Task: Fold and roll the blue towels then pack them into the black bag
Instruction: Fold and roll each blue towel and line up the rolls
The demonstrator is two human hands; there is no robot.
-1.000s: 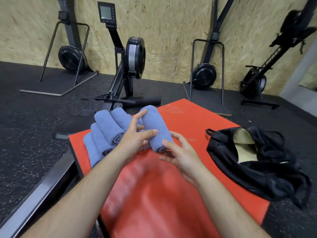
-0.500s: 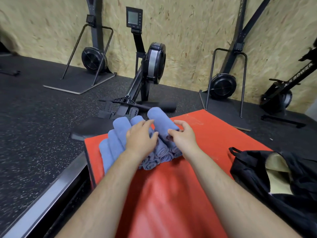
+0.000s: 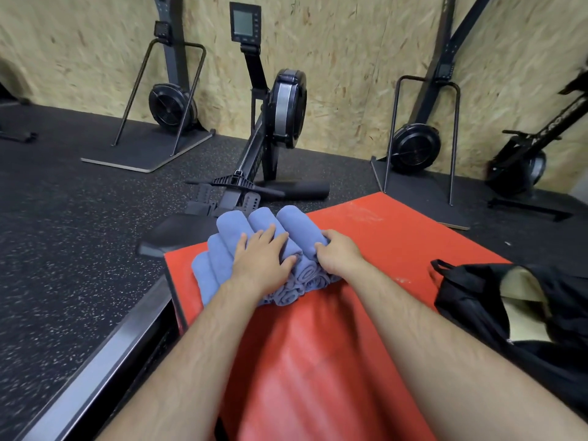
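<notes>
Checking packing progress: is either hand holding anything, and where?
Right hand grips the rightmost rolled blue cloth towel at its near end; left hand rests flat on the towel pile.

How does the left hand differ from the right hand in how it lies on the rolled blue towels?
The left hand lies flat on the rolled towels, fingers straight and spread; the right hand curls its fingers round the rightmost roll. The left hand covers the pile's middle, the right hand its right edge. Both touch the towels on the red mat.

Bare forearms [image 3: 203,338], lightly haired — bare hands [image 3: 259,262]
</notes>
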